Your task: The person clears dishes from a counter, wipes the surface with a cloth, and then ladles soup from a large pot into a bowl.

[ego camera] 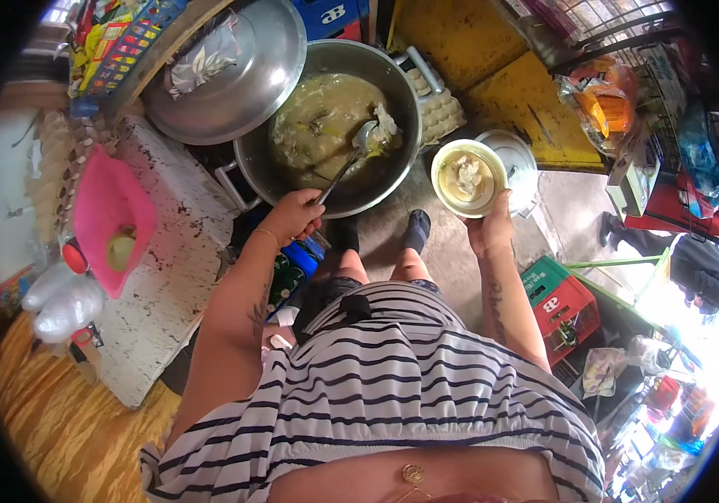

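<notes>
My left hand (293,217) grips the dark handle of a metal ladle (365,137) above a large aluminium pot (411,166). The ladle's bowl, with a pale chunk of meat or bone (386,124) at it, is over the right side of the cloudy yellowish soup (315,126). My right hand (491,223) holds a round cream bowl (438,173) from below and its right side, apart from the pot. Some broth and a pale chunk (469,176) lie in that bowl. The big domed pot lid (252,94) overlaps the pot's upper left rim, a crumpled cloth (205,60) on it.
A white worn tabletop (170,251) with a pink plastic container (104,207) is at left. Egg trays (438,113) sit beside the pot. A smaller lidded pot (519,157) stands beyond the bowl. Bottle crates (563,308) and, farther off, another person (702,270) are at right.
</notes>
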The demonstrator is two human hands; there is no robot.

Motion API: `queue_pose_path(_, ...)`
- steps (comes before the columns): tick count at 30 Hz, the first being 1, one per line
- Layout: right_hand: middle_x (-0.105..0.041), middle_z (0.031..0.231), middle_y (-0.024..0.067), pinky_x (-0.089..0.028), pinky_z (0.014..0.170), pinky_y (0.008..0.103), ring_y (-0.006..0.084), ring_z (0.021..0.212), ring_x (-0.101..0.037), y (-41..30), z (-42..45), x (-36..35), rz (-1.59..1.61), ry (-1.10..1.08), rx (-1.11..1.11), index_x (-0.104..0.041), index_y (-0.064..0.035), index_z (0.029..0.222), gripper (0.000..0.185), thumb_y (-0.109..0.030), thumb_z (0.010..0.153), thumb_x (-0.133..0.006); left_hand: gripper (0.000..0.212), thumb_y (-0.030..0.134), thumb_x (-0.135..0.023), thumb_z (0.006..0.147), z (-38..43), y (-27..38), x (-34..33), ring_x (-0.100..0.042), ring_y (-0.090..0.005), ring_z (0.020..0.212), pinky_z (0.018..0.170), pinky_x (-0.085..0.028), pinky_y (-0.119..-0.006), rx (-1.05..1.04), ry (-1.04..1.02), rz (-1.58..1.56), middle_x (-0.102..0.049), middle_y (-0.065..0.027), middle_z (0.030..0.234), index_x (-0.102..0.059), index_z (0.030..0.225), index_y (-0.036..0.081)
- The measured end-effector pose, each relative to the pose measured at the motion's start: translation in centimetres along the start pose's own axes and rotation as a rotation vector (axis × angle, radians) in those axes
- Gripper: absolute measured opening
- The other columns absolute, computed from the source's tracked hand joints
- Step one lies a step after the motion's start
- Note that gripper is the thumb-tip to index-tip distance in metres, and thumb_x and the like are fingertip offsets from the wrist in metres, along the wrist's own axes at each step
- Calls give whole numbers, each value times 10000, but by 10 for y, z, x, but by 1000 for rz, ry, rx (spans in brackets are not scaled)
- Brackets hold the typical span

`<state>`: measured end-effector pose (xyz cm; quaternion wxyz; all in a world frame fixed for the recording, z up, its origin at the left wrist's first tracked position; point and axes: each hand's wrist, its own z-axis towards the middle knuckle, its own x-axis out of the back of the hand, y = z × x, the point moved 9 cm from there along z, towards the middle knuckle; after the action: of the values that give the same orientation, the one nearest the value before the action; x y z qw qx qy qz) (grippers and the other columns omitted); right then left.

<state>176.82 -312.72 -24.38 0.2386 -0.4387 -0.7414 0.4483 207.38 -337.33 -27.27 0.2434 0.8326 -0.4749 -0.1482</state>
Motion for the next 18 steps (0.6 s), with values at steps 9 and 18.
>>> queue_pose_path(9, -553, 1340, 99, -601, 786, 439, 270, 1086, -644, 4, 12, -38, 268, 14, -221, -389, -138, 1428, 556, -517, 1037, -278, 291, 161, -559, 972, -13, 13, 4, -419, -43, 487, 372, -291, -183, 41, -87, -387, -554, -41, 739, -561, 1252, 82)
queue_pose_path(18, -554, 1306, 77, -588, 681, 384, 230, 1012, -652, 12, 47, -84, 148, -39, -174, -369, -179, 1404, 482, -491, 1043, -301, 396, 89, -526, 962, -125, 96, 5, -422, -64, 451, 391, -324, -213, -128, 53, -70, -537, -21, 695, -512, 1357, 59)
